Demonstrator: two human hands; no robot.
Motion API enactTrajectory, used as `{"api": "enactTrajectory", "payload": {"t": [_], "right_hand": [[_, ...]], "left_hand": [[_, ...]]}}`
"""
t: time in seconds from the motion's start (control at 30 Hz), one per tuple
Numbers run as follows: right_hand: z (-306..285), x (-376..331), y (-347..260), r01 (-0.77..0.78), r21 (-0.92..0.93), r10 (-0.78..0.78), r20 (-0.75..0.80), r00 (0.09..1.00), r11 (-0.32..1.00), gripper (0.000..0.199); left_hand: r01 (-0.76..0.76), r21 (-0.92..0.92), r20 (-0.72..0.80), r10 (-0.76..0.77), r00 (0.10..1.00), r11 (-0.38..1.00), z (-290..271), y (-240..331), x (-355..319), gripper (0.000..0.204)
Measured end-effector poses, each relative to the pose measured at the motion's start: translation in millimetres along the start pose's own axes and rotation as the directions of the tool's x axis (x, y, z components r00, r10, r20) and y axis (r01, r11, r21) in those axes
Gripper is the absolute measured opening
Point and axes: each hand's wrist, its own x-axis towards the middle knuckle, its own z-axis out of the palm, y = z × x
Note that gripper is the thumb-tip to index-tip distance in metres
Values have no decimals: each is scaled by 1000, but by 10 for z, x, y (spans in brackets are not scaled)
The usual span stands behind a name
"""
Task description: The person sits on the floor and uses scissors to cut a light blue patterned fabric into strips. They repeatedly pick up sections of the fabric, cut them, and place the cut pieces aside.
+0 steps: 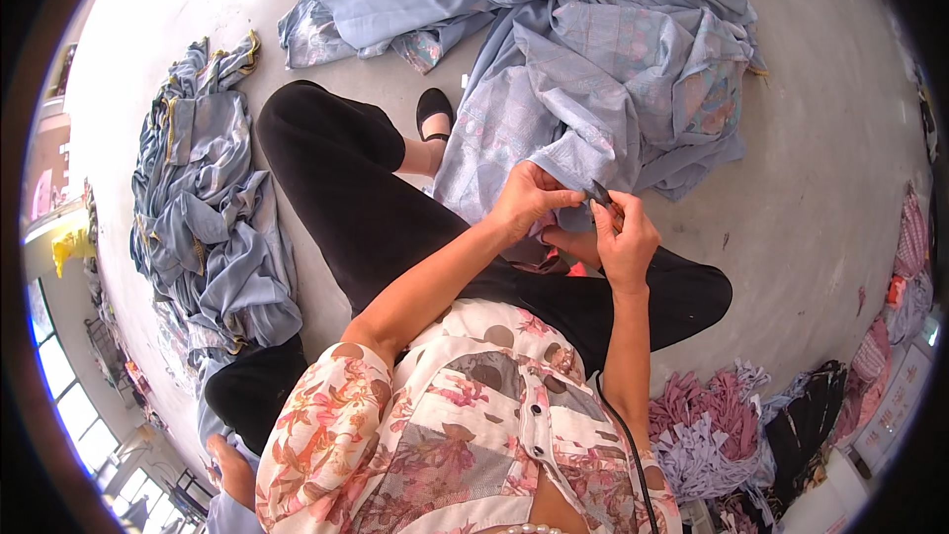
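Observation:
A large blue-grey patterned cloth [583,89] lies in folds on the floor before me, one corner drawn up toward my lap. My left hand [529,200] is closed, pinching the edge of that cloth between thumb and fingers. Close beside it, my right hand [625,237] is closed around a small pair of dark thread snips [599,194]. The snips' pointed end meets the cloth edge by my left fingertips. Fingers hide most of the tool, so I cannot tell whether its blades are apart.
A heap of blue-grey cloth with yellow edging [203,198] lies to the left. Another person's hand [232,475] and dark-clad knee show at lower left. Mauve and pale fabric strips [712,425] are piled at lower right, near a black cloth [806,425].

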Motion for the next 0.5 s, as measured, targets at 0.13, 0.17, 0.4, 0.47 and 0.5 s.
{"api": "enactTrajectory", "payload": {"t": [0.13,0.17,0.4,0.47,0.5], "right_hand": [[13,4,-22,-9,38,9,11,1000,999,21],[14,-5,-14,-20,43,19,19,1000,999,21],[89,0,-30,-89,139,97,-55,994,986,18],[84,16,-76,-225,362,274,-89,958,904,18],[37,37,-104,-259,380,281,-2,960,888,19]], "left_hand": [[86,67,23,-88,996,994,-65,8,11,18],[93,68,25,-95,995,993,-70,-3,19,18],[57,144,38,-63,997,988,5,-20,-17,22],[41,123,39,-46,998,992,15,-43,-20,24],[34,112,40,-39,998,993,17,-54,-23,25]]}}
